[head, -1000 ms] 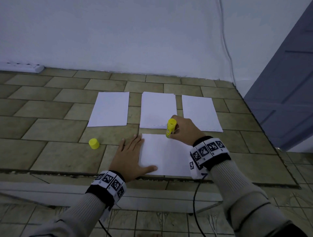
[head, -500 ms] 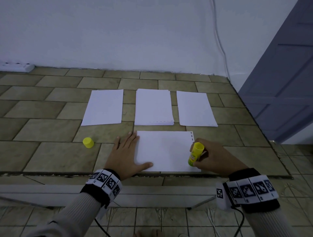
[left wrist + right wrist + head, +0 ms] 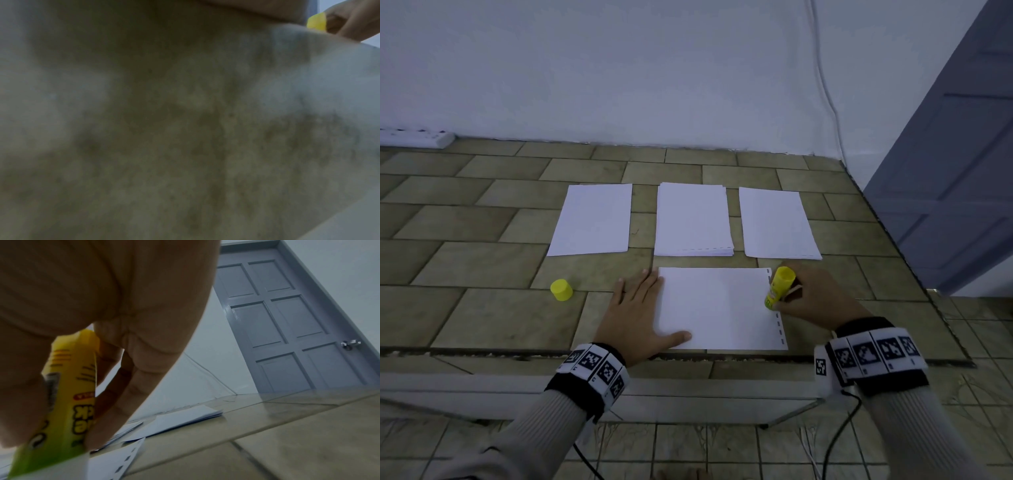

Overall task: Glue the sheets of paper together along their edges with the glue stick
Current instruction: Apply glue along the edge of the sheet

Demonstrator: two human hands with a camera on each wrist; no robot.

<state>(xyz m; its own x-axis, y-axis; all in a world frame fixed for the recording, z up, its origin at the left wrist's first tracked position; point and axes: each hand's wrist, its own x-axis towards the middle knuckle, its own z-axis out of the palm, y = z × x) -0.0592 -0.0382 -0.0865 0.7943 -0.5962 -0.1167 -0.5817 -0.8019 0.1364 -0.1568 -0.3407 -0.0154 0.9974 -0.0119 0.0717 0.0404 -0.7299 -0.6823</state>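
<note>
A tiled floor (image 3: 482, 260) is seen, with a grey door (image 3: 962, 171) at 2 o'clock. Three paper piles (image 3: 693, 221) are laid at 12 o'clock. The near sheet (image 3: 715, 308) is pressed flat at its left edge by the left hand (image 3: 633, 315), fingers straight. The glue stick (image 3: 777, 287) is gripped by the right hand's (image 3: 822, 301) curled fingers and touched to the sheet's right, holed edge. Its label cannot be read fully. A yellow cap (image 3: 561, 290) is left at 9 o'clock, well apart.
</note>
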